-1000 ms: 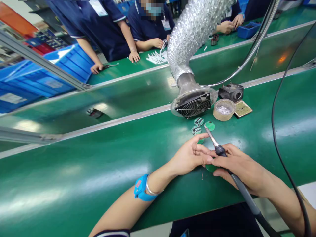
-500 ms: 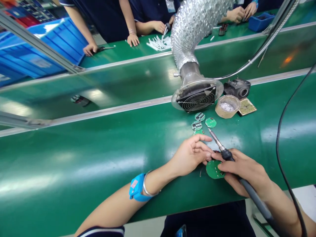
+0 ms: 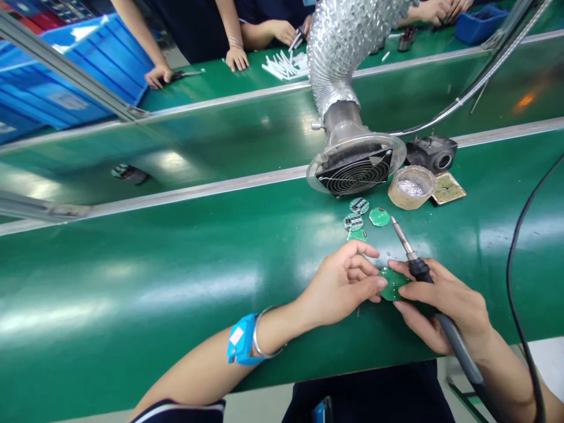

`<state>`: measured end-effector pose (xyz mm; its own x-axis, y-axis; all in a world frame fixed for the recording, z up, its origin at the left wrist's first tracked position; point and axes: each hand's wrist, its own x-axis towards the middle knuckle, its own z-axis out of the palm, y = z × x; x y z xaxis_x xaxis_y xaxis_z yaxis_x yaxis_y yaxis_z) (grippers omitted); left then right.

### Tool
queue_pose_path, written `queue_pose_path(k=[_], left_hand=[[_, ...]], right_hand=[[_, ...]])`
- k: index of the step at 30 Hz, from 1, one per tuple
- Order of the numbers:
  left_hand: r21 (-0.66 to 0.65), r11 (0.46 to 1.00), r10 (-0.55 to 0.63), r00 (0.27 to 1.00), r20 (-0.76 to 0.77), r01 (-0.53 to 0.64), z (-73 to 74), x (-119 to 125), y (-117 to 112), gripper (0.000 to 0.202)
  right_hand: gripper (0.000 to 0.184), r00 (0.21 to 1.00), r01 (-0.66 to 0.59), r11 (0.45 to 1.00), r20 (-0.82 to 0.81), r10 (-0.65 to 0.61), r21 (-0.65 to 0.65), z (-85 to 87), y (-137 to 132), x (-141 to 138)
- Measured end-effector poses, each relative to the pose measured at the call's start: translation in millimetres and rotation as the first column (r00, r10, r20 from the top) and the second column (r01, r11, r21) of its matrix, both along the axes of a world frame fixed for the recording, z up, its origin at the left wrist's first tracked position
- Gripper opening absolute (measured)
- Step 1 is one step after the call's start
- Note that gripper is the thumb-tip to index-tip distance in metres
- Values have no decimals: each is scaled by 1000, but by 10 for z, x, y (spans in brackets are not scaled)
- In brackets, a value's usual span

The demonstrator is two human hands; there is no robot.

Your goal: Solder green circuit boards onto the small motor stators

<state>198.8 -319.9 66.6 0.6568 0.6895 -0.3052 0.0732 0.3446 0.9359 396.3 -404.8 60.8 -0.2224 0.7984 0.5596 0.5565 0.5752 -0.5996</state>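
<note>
While left hand (image 3: pixel 339 285), half-curled, pinches green board (image 3: pixel 391 286) at left edge, bent-fingered right hand (image 3: pixel 458 305) holds its right side plus soldering iron (image 3: pixel 420 270). Tip's just right of loose boards (image 3: pixel 353 222); bench (image 3: pixel 176 294) extends well left, near edge nearby.

Nothing legible; the white label (image 3: pixel 67 98) on the blue bin (image 3: pixel 120 66) cannot be read.

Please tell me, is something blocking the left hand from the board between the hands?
Nothing visible is. The left hand meets the board at its left edge; the iron, in the right hand, is on the other side.
</note>
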Motion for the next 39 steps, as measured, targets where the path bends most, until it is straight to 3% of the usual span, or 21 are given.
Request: queue_pose_path(k=[1,2,4,6,7,9,12,18,23,28,30,32,35,37,39], left_hand=[[165,986,-20,999,-35,25,-24,-46,36,29],[352,934,-44,996,-76,68,-55,-96,81,28],[656,728,-121,980,-161,198,-133,-187,181,26],[785,547,-223,954,-199,292,-213,-235,259,20],[804,513,-259,947,-188,300,-245,-239,280,16],[801,538,-272,954,-129,262,-278,-216,285,10],[740,643,-226,972,-66,200,-259,-152,224,7],[570,804,-135,986,-100,168,-201,-92,103,7],[539,824,-120,983,-136,175,-189,-64,96,7],[495,845,-145,977,-156,205,-169,-40,92,6],[443,873,-158,978,-140,204,-172,-32,91,7],[362,914,-153,982,-112,184,-184,-24,91,9],[230,963,-127,990,-67,139,-196,-13,91,16],[244,961,-111,990,-83,128,-184,-7,80,14],[355,925,-93,986,-140,137,-153,-2,54,7]], right_hand=[[33,1000,13,998,-1,-13,-60,17,-11,22],[34,1000,19,992,15,-17,-125,30,-21,47],[35,998,-1,977,67,15,-213,39,-31,90],[36,993,-46,970,99,72,-237,28,-23,102],[37,991,-64,969,101,90,-237,16,-13,95],[38,990,-77,966,92,103,-247,-15,12,61],[38,994,-62,962,66,83,-266,-65,50,-3],[42,999,-40,967,21,46,-251,-96,58,-58],[40,993,101,992,-50,-105,-71,-63,69,-105],[32,976,108,994,189,-112,29,-73,78,-148],[29,965,166,986,202,-168,24,-91,47,-199],[23,961,270,962,63,-268,-39,-125,2,-290],[20,885,364,911,-233,-404,-196,-209,-58,-445],[21,840,378,899,-328,-433,-220,-256,-89,-493],[24,829,403,899,-348,-437,-169,-255,-130,-463]])
